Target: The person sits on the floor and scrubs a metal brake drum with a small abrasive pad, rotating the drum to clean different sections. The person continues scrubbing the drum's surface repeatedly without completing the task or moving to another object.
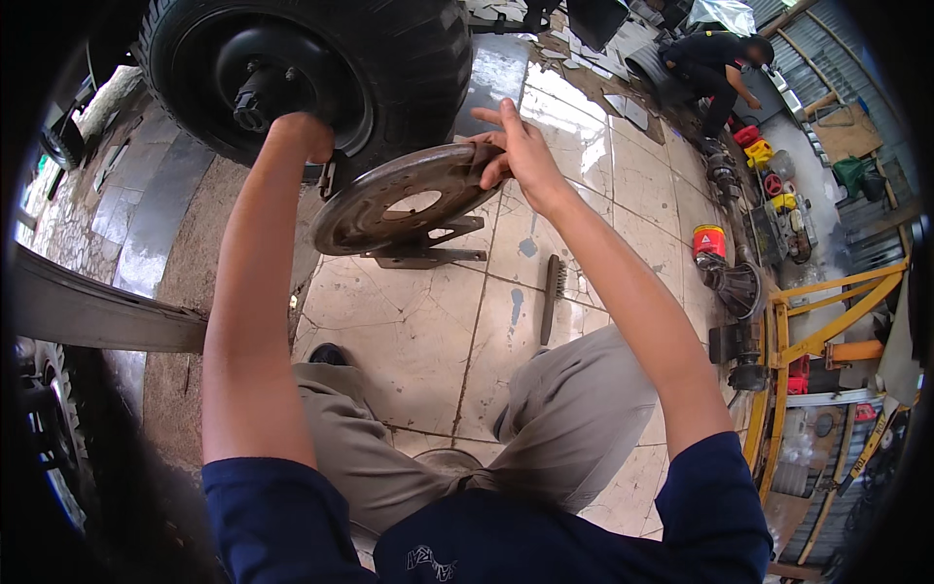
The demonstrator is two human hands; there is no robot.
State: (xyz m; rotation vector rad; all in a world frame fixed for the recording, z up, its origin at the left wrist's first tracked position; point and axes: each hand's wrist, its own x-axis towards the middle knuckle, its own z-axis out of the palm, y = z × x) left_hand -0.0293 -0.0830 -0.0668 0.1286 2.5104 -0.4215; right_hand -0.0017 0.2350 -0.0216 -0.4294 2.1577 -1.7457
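A round, rusty metal plate (350, 219) with a large central hole stands tilted before me. Beneath it is a flat metal bracket (423, 257) with slotted arms. My right hand (518, 150) is at the plate's right rim, some fingers curled about the edge and others raised. My left hand (305, 137) is bent at the wrist near the plate's left edge, in front of the tyre. Its fingers are mostly hidden, and a small metal piece (327, 179) shows just below it. On the tiles to the right lies a wire brush (549, 299), bristles facing right.
A large black wheel (408, 73) stands close ahead. At right are an axle housing (738, 288), a red can (708, 241) and a yellow metal frame (839, 314). Another person (711, 69) bends down at the far right. A grey beam (109, 299) juts in from the left.
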